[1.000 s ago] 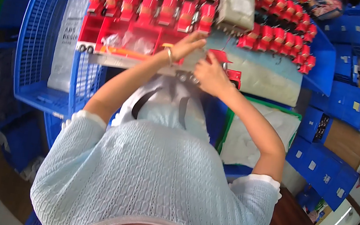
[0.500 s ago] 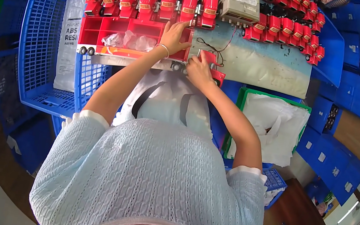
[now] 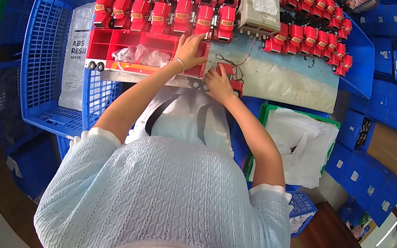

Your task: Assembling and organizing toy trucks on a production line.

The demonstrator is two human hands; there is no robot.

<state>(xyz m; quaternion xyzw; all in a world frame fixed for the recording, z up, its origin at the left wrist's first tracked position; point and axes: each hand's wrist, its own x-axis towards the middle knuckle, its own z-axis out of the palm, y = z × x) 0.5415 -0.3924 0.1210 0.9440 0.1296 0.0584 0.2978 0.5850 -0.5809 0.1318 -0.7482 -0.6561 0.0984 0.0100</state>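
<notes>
A long red toy trailer (image 3: 97, 44) with open compartments and a white and orange lower side lies across the bench before me. Crumpled clear plastic (image 3: 152, 57) fills part of its middle. My left hand (image 3: 189, 53) rests over the trailer's right end with its fingers spread. Just right of it, my right hand (image 3: 220, 84) is closed around a red toy truck cab (image 3: 237, 85) that sits against the trailer's end. The fingers cover much of the cab, and the joint between cab and trailer is hidden.
Rows of red toy truck cabs (image 3: 182, 16) stand behind the trailer. A grey device (image 3: 260, 8) with thin wires (image 3: 235, 63) is among them. Left stands a blue crate (image 3: 47, 117) holding a white bag (image 3: 73, 77); right, a green-rimmed tray (image 3: 332, 146) with white sheets (image 3: 290, 139).
My right hand has turned the cab from a tilted position to nearly in line with the trailer. My left hand stays on the trailer's end. The whole view has shifted slightly.
</notes>
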